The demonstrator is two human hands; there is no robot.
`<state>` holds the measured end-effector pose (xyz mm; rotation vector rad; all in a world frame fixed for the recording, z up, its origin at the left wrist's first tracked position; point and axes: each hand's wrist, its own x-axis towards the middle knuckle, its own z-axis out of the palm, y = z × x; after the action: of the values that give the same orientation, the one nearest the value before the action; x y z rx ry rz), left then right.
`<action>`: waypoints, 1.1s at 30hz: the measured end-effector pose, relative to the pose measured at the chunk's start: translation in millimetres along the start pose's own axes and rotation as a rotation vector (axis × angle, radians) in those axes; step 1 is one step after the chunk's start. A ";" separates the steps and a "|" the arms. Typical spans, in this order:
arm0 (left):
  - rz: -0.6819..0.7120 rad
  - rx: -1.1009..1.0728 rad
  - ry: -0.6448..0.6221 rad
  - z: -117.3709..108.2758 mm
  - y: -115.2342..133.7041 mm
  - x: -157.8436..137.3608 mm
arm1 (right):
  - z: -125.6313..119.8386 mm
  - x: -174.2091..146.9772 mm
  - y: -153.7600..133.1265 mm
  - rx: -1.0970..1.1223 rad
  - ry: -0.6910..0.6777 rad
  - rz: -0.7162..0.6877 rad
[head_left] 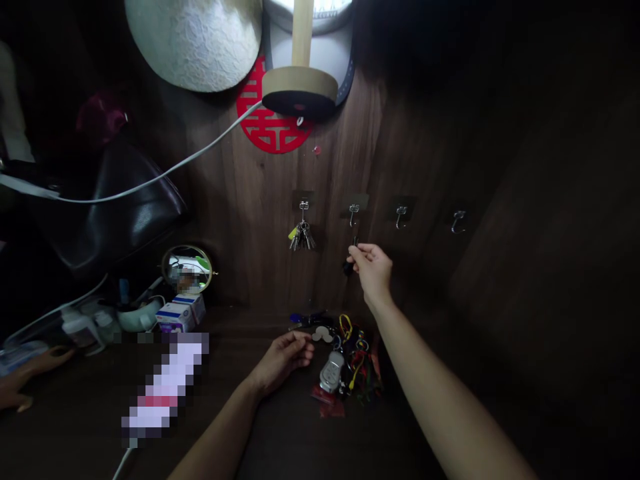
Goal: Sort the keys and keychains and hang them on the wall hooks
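My right hand (373, 267) is raised near the wall, pinching a small black item (349, 268), perhaps a key or fob, just below the second metal hook (354, 215). On the first hook (304, 207) hangs a bunch of keys (303, 237) with a yellow-green tag. My left hand (286, 357) rests low over the dark tabletop, fingers loosely curled and slightly apart, with nothing seen in it. Beside it lies a pile of key rings and cords, with a silver remote fob (332, 372), a yellow loop (345, 325) and red packets (331, 405).
Two more hooks (401, 217) (459, 222) are to the right. A lamp (300, 90) juts out above, its white cable (200, 157) crossing leftward. At left are a round mirror (187, 267), boxes (181, 313), a pump bottle (83, 330) and another person's hand (37, 373).
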<state>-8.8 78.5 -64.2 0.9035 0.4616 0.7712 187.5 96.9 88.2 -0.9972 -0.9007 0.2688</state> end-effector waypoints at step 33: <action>-0.009 0.007 -0.020 -1.4 0.8 0.0 | -2.4 -0.8 33.2 -0.159 -0.013 0.077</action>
<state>-10.0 79.5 -64.3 0.9145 0.4511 0.7527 195.1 113.1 60.2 -1.1800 -0.9070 0.2717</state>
